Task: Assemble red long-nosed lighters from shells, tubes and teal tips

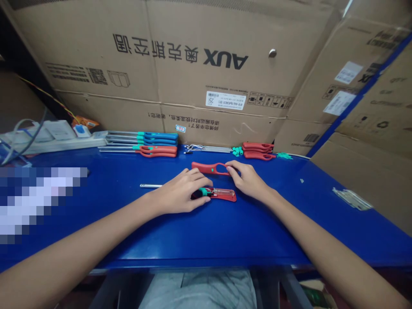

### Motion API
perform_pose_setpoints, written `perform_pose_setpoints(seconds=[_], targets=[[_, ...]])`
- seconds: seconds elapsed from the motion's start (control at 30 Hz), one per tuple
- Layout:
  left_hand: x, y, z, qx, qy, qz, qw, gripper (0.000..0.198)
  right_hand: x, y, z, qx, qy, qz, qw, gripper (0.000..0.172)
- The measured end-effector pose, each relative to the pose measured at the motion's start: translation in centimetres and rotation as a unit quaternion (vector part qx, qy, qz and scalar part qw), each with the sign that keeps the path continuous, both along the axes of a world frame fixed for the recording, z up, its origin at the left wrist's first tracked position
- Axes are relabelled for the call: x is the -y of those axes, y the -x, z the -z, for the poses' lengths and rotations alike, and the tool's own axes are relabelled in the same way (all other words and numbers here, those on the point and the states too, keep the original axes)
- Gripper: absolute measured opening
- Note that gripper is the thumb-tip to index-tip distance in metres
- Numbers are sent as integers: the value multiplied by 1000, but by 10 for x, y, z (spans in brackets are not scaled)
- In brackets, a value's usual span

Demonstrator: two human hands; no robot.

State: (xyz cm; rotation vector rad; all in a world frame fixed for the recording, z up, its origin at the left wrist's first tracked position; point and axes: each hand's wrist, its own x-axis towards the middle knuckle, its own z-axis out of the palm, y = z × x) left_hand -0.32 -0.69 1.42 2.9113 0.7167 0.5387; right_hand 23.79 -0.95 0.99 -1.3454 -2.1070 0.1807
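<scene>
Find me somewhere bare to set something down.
Bare blue table lies in front, between the left forearm and right forearm, and between the right forearm and the pale strips, bar a small green bit. Crowded: the back, with power strip, lighters, metal rods, green pieces, red handles; and the middle, with left hand, open lighter, right hand and red cover.

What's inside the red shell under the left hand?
The red shell holds a clear part near its right end; a green piece and a dark part show further left. What the left hand covers cannot be seen.
</scene>
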Motion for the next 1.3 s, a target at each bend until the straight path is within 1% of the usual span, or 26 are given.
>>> perform_pose_setpoints(seconds=[0.1,0.2,0.23,0.3,0.37,0.43,0.5,0.57,0.67,0.73,0.87,0.9,0.93,0.97,1.03,1.1,1.13,1.2,1.27,1.3], targets=[[-1,0,-2,66,-37,-14,997,26,1,1,-1,-33,-2,4,999,26],[-4,1,-3,132,-92,-54,986,32,2,4,-1,-46,8,-7,999,26],[-5,2,-3,140,-105,-71,982,34,3,5,-1,-46,11,-13,999,26],[-6,2,-4,122,-114,-92,982,36,4,6,-1,-48,12,-23,998,26],[-5,2,-4,75,-99,-96,988,34,5,7,-2,-53,9,-33,998,26],[-4,1,-4,30,-66,-88,993,31,6,7,-2,-57,6,-42,997,25],[-4,-1,-3,17,-30,-84,996,27,6,8,-2,-73,-3,-37,997,22],[-4,-2,-1,40,-6,-99,994,21,5,8,-2,-104,-19,-21,994,19],[-8,-1,1,104,20,-132,986,15,3,8,-1,-144,-38,-8,989,28],[-10,0,2,151,34,-142,978,15,4,8,-1,-151,-43,-8,988,30],[-10,-2,2,231,49,-150,960,20,10,11,-3,-131,-55,-18,990,19],[-10,-3,2,252,67,-150,953,23,13,13,-4,-120,-65,-33,990,18],[-8,-5,2,276,103,-145,945,25,17,16,-6,-105,-78,-56,990,17],[-7,-8,2,301,154,-131,932,27,21,19,-7,-92,-93,-82,988,15],[-5,-12,1,348,280,-91,890,32,29,26,-9,-66,-113,-136,982,11],[-3,-15,-1,376,380,-61,843,38,34,32,-10,-42,-115,-166,979,11],[-3,-16,-2,385,409,-58,826,40,36,35,-9,-30,-115,-172,978,14],[-3,-16,-3,394,437,-66,806,42,37,37,-8,-6,-125,-176,977,20],[-2,-15,-5,393,445,-76,801,40,35,37,-8,12,-140,-175,974,22],[-2,-15,-6,389,443,-81,804,38,34,35,-8,18,-145,-173,974,21]])
